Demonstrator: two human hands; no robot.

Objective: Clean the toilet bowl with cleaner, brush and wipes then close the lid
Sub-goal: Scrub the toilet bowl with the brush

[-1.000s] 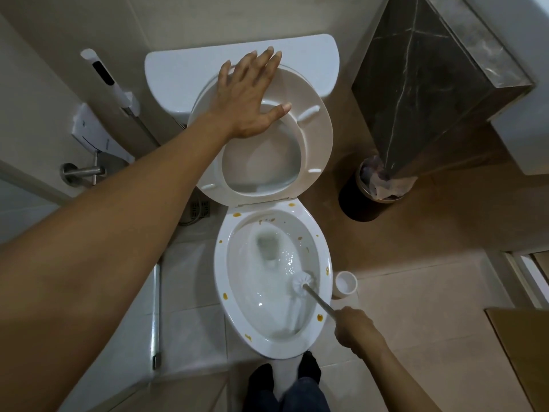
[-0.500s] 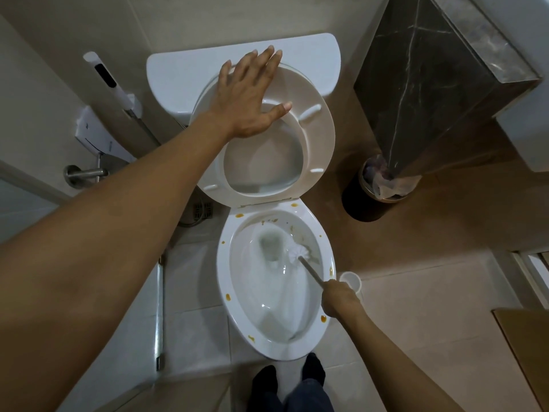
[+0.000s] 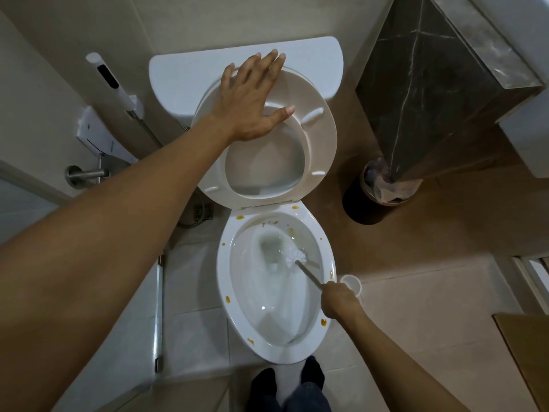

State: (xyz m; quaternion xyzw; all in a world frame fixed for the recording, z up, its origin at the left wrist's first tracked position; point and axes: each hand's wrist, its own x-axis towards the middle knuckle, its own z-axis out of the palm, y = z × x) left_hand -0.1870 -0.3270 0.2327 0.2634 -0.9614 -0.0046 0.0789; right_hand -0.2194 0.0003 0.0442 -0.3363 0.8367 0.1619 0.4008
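Keep left hand [image 3: 252, 105] fingers spread flat on raised seat [image 3: 319, 138]; right hand [image 3: 340, 300] fingers wrapped round brush [image 3: 295, 258] handle; scrub bowl [image 3: 225, 281] stains beyond fingertips.

Right hand [image 3: 340, 301] grips brush [image 3: 297, 258] (head in bowl [image 3: 234, 310]); left hand [image 3: 252, 99] presses seat [image 3: 322, 138].

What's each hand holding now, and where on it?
Right hand grips the toilet brush at its handle's upper end. Left hand holds nothing, resting flat on the raised seat.
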